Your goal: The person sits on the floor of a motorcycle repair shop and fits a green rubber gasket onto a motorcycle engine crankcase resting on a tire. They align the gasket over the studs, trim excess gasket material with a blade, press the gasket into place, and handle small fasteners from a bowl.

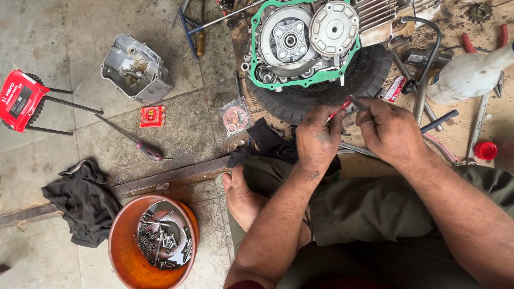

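Note:
My left hand (317, 136) and my right hand (388, 128) meet at the fingertips over a small red and silver part (342, 107), pinched between both. They hover just in front of an open engine (302, 40) with a green gasket (254, 48) around its clutch side. The engine rests on a black tyre (369, 72). My knees and olive trousers fill the lower right, with a bare foot (241, 195) below my left arm.
An orange bowl (120, 251) of screws sits lower left beside a dark rag (83, 200). On the floor lie an engine cover (136, 67), a screwdriver (144, 147), a small red box (152, 115) and a red package (19, 99). At right: white bottle (471, 75), red cap (485, 150).

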